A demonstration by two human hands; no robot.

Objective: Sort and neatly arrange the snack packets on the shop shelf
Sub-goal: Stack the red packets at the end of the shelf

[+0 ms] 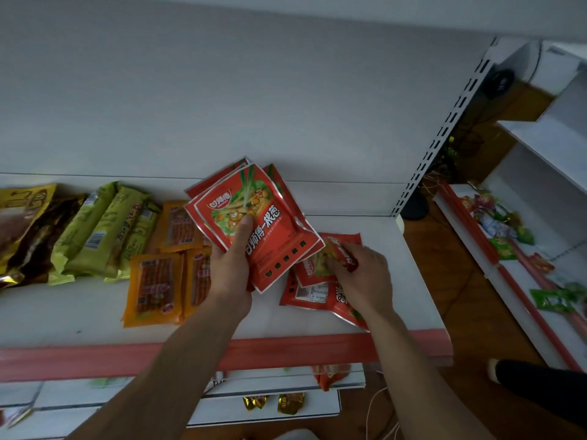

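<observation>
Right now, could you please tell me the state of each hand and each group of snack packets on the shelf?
Left hand, holds a fanned stack of red foil packets, raised off the white shelf.
Loose pile of red foil packets, jumbled, overlapped on the shelf.
Right hand, grips one blurred red packet atop that pile.
Orange flat packets, lying flat, overlapped.
Yellow-green packets, overlapped in a leaning row.

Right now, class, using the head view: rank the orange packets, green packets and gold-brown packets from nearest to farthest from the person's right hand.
From the right hand:
1. Orange packets, left of centre.
2. Green packets, further left.
3. Gold-brown packets, far left edge.
</observation>
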